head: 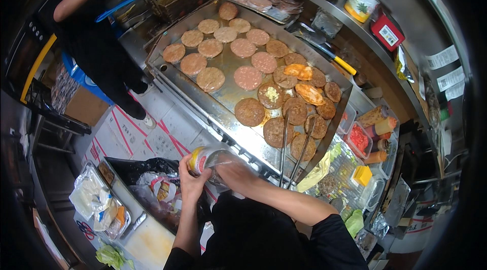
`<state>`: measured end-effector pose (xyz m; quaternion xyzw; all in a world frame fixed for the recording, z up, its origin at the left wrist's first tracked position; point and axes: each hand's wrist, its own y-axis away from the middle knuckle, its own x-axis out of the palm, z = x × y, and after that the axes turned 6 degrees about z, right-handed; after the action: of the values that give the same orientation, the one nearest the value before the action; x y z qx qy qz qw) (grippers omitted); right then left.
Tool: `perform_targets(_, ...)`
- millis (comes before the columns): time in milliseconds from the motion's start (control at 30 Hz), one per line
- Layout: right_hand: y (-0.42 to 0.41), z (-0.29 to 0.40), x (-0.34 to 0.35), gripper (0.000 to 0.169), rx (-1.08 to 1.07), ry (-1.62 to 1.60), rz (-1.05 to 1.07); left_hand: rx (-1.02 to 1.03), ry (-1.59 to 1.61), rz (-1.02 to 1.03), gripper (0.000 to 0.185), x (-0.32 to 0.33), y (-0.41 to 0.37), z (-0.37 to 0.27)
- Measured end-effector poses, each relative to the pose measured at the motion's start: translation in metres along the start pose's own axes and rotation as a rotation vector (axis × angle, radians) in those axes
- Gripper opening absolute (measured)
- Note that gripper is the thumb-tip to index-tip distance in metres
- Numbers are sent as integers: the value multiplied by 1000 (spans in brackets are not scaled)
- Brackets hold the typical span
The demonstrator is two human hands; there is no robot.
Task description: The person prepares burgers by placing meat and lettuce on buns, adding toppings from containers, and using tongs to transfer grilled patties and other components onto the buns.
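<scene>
My left hand point(193, 178) is wrapped around a round container with a yellow and red label point(198, 160), tilted in front of my body. Thin clear plastic point(222, 156) shows at its right side. My right hand point(234, 173) is blurred by motion at that side; its fingers and anything in them cannot be made out. Ahead of me is a flat-top griddle point(224, 108) bearing many burger patties, some pink point(248, 77), others browned point(249, 112). One browned patty carries chopped pale bits point(271, 94). Metal tongs point(284, 148) lie across the near right corner, their arms spread over patties.
A co-worker point(102, 42) stands beyond the griddle's left side, holding a red-handled tool. Below my left arm is a black-lined waste bin point(152, 163). Right of the griddle are sauce bottles point(374, 116), a tub of red slices point(358, 138) and cheese slices point(362, 175). A yellow-handled scraper point(344, 64) lies behind.
</scene>
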<state>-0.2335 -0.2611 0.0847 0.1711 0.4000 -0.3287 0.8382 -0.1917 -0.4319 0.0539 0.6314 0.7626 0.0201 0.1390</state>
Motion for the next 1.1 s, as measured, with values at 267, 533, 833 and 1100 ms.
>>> perform_targets(267, 2, 8, -19, 9, 0, -47, 48, -41, 120, 48, 69, 2, 3, -3)
perform_targets(533, -2, 4, -33, 12, -62, -1, 36, -40, 239, 129, 66, 5, 2, 1)
perform_targets(833, -4, 6, -32, 17, -122, -32, -76, -113, 501, 222, 59, 8, 7, 3)
perform_targets(1100, 9, 33, -61, 20, -18, 29, 93, -186, 512, 142, 58, 6, 5, 18)
